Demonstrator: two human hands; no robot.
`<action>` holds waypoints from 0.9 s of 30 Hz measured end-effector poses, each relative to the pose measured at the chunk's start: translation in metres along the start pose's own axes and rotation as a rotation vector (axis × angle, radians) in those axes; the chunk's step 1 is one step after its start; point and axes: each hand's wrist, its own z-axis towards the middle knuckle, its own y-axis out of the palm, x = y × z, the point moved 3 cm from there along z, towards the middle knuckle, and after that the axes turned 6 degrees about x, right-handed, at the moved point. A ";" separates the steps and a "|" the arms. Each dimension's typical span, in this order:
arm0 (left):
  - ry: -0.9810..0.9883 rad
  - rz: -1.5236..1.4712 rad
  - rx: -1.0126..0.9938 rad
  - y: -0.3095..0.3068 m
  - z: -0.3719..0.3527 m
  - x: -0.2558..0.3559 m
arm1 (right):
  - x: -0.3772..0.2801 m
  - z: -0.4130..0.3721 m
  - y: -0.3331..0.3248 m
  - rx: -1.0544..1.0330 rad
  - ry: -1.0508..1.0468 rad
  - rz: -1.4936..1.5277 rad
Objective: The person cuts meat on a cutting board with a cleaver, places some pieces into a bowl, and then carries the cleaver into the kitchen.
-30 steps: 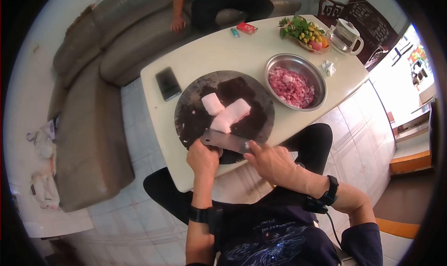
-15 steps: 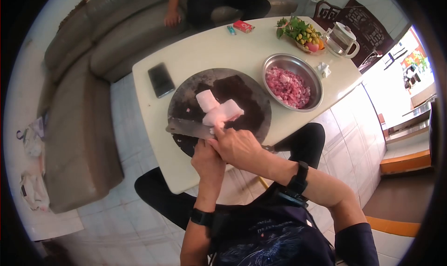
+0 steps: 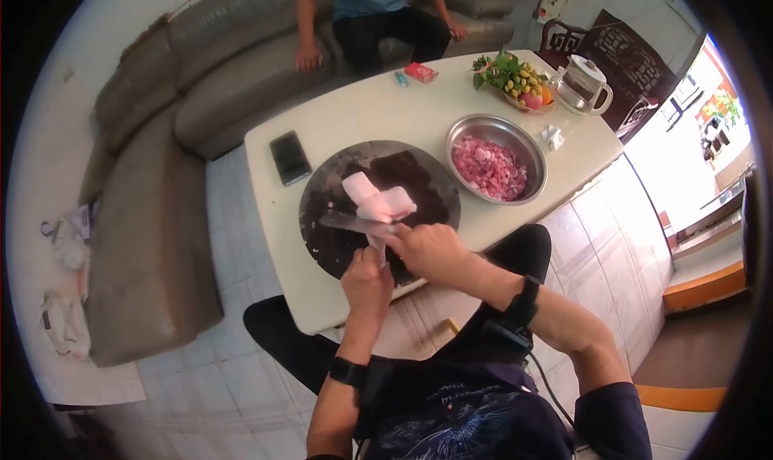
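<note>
A round dark cutting board point(image 3: 330, 182) lies on the cream table, with pale pink chunks of fatty meat point(image 3: 378, 198) near its middle. My right hand point(image 3: 439, 255) is closed round a cleaver, whose blade point(image 3: 346, 222) lies beside the chunks and points left. Below the blade, my left hand point(image 3: 368, 283) pinches a pale strip point(image 3: 378, 249) at the board's near edge. The strip runs up to the blade. The cleaver's handle is hidden in my right hand.
Right of the board stands a steel bowl point(image 3: 535, 158) of chopped meat. A phone point(image 3: 290, 158) lies at the left. Farther back are a red box point(image 3: 421, 73), a fruit basket point(image 3: 523, 86) and a glass pitcher point(image 3: 581, 86). A person point(image 3: 370, 13) sits on the sofa behind the table.
My left hand has drawn down and away from the blade, and the pale strip now shows between them. The cleaver has turned slightly. The view has tilted up, showing more of the seated person.
</note>
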 end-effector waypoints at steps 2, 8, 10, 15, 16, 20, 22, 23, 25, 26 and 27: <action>-0.120 -0.071 -0.010 -0.009 0.002 -0.009 | 0.029 -0.008 0.006 0.005 0.036 0.134; -0.698 -0.559 -0.192 -0.022 -0.003 -0.029 | 0.037 -0.026 -0.018 -0.291 0.534 0.583; -0.729 -0.638 -0.172 -0.027 -0.004 -0.030 | 0.027 -0.030 -0.020 0.030 0.055 0.311; -0.692 -0.512 -0.432 -0.033 0.007 -0.028 | 0.033 -0.038 -0.023 -0.104 0.004 0.192; -0.702 -0.513 -0.433 -0.030 0.004 -0.031 | 0.035 -0.040 -0.023 -0.063 -0.057 0.189; -0.418 -0.342 -0.297 -0.028 -0.011 -0.007 | 0.030 -0.046 -0.024 -0.102 0.009 0.179; -0.259 -0.083 -0.258 -0.023 -0.018 0.013 | 0.025 -0.040 -0.025 -0.142 -0.006 0.163; -0.264 -0.089 -0.268 -0.022 -0.018 0.013 | 0.027 -0.036 -0.022 -0.152 0.002 0.163; -0.147 -0.070 -0.197 -0.023 -0.018 0.018 | 0.031 -0.024 -0.020 -0.140 -0.037 0.226; -0.152 -0.076 -0.208 -0.021 -0.021 0.017 | 0.027 -0.016 -0.020 -0.203 -0.001 0.228; -0.136 -0.059 -0.185 -0.018 -0.022 0.016 | 0.019 -0.006 -0.014 -0.204 0.004 0.223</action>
